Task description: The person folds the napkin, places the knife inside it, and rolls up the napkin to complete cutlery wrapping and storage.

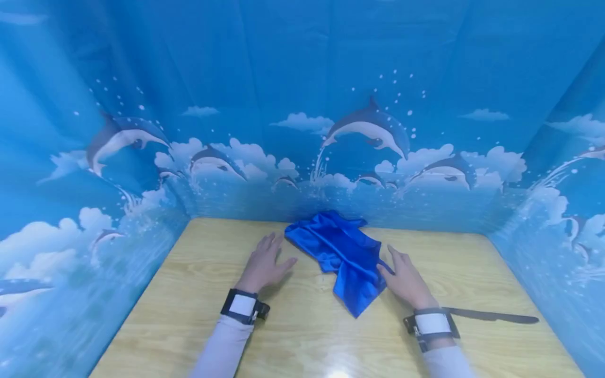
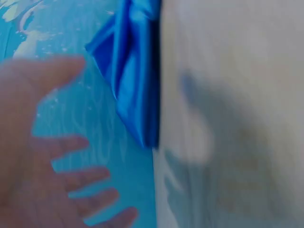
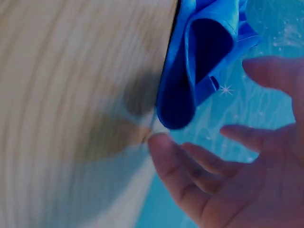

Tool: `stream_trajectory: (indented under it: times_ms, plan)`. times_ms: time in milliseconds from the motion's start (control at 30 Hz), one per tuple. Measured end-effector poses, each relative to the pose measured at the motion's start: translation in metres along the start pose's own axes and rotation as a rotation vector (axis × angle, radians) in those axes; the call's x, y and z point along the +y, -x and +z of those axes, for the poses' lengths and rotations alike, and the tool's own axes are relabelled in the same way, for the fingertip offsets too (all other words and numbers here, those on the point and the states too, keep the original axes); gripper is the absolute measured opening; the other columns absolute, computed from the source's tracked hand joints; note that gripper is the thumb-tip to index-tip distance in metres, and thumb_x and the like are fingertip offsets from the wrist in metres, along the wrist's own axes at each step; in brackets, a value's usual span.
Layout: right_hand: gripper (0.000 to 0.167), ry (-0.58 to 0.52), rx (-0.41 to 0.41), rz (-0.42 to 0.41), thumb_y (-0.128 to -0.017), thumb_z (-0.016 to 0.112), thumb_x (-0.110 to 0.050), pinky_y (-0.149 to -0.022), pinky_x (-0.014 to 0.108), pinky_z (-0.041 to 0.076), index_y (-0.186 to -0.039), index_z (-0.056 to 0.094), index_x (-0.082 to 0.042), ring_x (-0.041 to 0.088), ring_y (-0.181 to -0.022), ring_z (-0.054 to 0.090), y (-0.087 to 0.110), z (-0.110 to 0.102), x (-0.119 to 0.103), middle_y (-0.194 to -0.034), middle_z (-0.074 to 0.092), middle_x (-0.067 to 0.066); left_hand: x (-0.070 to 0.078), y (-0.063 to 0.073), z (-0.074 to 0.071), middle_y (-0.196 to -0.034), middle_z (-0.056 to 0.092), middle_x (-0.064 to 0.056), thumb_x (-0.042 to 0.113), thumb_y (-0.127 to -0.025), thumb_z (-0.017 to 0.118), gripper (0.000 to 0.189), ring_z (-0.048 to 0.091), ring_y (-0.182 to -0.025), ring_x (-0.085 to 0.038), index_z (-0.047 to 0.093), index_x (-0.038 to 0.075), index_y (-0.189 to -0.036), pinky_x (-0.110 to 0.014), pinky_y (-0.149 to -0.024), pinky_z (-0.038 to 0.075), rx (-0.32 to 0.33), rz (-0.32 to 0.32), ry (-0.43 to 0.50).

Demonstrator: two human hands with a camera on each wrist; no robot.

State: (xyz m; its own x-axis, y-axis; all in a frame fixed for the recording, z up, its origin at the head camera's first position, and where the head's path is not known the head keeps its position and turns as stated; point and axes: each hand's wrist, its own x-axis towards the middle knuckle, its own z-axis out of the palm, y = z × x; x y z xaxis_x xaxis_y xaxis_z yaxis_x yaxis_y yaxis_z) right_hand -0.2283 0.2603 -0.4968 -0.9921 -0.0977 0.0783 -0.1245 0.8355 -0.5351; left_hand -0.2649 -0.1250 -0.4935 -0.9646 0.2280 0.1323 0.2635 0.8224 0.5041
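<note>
A crumpled, shiny blue cloth (image 1: 342,247) lies lengthwise from far left to a near-right point on the pale wood-grain bench (image 1: 184,294); left hand (image 1: 264,266) and right hand (image 1: 408,278) flank it, fingers spread.

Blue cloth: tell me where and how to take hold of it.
I'd pinch the blue cloth by the raised fold on its right side, coming from the right, thumb and fingers on either side. In the right wrist view that fold stands up off the table around an open hollow, and the right hand is close beside it.
</note>
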Motion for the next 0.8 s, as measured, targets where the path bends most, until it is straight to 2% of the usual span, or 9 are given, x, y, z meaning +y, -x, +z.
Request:
stream_trajectory:
  times_ms: [100, 233, 367, 533, 600, 700, 800]
  plan:
    - [0.076, -0.068, 0.004, 0.042, -0.104, 0.056, -0.035, -0.11, 0.068, 0.035, -0.159, 0.02, 0.003, 0.057, -0.134, 0.041, -0.008, 0.001, 0.001, -0.15, 0.035, 0.04, 0.007, -0.02, 0.006, -0.165, 0.018, -0.027, 0.047, -0.099, 0.061, 0.083, 0.02, -0.151, -0.046, 0.023, 0.005, -0.16, -0.062, -0.12, 0.024, -0.031, -0.069, 0.134]
    - [0.075, -0.131, 0.004, 0.056, -0.102, 0.06, -0.03, -0.112, 0.067, 0.032, -0.158, 0.022, 0.003, 0.056, -0.135, 0.04, -0.019, 0.006, -0.001, -0.15, 0.036, 0.04, 0.011, -0.047, 0.014, -0.162, 0.022, -0.031, 0.04, -0.101, 0.06, 0.082, 0.025, -0.149, -0.048, 0.021, -0.004, -0.158, -0.059, -0.12, 0.026, -0.04, -0.159, 0.28]
    - [0.077, -0.145, -0.002, 0.064, -0.098, 0.065, -0.023, -0.113, 0.067, 0.031, -0.159, 0.023, 0.0, 0.056, -0.138, 0.036, -0.027, 0.011, -0.001, -0.152, 0.036, 0.038, 0.013, -0.063, 0.024, -0.16, 0.029, -0.029, 0.034, -0.101, 0.06, 0.078, 0.032, -0.146, -0.047, 0.022, -0.003, -0.158, -0.059, -0.119, 0.028, -0.047, -0.204, 0.387]
    - [0.081, -0.167, -0.014, 0.005, -0.088, 0.067, -0.003, -0.112, 0.067, 0.033, -0.159, 0.027, -0.003, 0.053, -0.137, 0.039, -0.031, 0.013, 0.002, -0.149, 0.04, 0.036, 0.018, -0.066, 0.025, -0.149, 0.047, -0.029, 0.037, -0.104, 0.055, 0.072, 0.046, -0.138, -0.045, 0.023, 0.001, -0.159, -0.058, -0.115, 0.035, -0.079, -0.209, 0.463]
    - [0.076, -0.177, -0.019, -0.028, -0.087, 0.066, 0.0, -0.109, 0.067, 0.037, -0.156, 0.034, -0.002, 0.052, -0.132, 0.046, -0.031, 0.012, 0.003, -0.142, 0.049, 0.035, 0.02, -0.064, 0.024, -0.138, 0.057, -0.028, 0.04, -0.106, 0.05, 0.069, 0.057, -0.125, -0.043, 0.026, 0.001, -0.158, -0.057, -0.112, 0.04, -0.091, -0.234, 0.475]
    - [0.056, -0.163, -0.016, -0.063, -0.089, 0.067, -0.003, -0.101, 0.064, 0.046, -0.143, 0.052, -0.001, 0.048, -0.118, 0.059, -0.03, 0.012, 0.005, -0.128, 0.062, 0.03, 0.023, -0.058, 0.022, -0.134, 0.06, -0.025, 0.043, -0.107, 0.046, 0.065, 0.063, -0.116, -0.041, 0.036, -0.001, -0.154, -0.055, -0.108, 0.044, -0.113, -0.293, 0.451]
    - [0.028, -0.132, -0.013, -0.071, -0.092, 0.07, -0.009, -0.092, 0.06, 0.051, -0.12, 0.068, -0.004, 0.043, -0.105, 0.063, -0.028, 0.013, 0.007, -0.114, 0.066, 0.024, 0.024, -0.05, 0.021, -0.135, 0.061, -0.024, 0.041, -0.105, 0.05, 0.058, 0.061, -0.121, -0.041, 0.05, -0.003, -0.144, -0.054, -0.108, 0.044, -0.172, -0.316, 0.385]
